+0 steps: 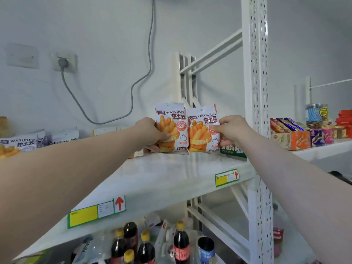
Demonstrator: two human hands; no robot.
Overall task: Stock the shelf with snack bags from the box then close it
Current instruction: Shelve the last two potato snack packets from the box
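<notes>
Forearms (66, 178) nearest, reaching to white shelf (171, 174). Wall (95, 25) behind, with cable (133, 82) and socket (64, 62). Post (256, 92) just right of right hand (231, 130). Bottles (181, 242) on tier below. Left hand (152, 132) grips left bag (172, 128); right hand pinches right bag (202, 130). Both bags upright on shelf, touching. Green packet (231, 150) beside right bag.

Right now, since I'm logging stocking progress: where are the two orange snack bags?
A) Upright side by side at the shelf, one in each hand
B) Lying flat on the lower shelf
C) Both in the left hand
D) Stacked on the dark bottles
A: the left hand grips the left snack bag and the right hand pinches the right snack bag, both upright at the shelf.
</notes>
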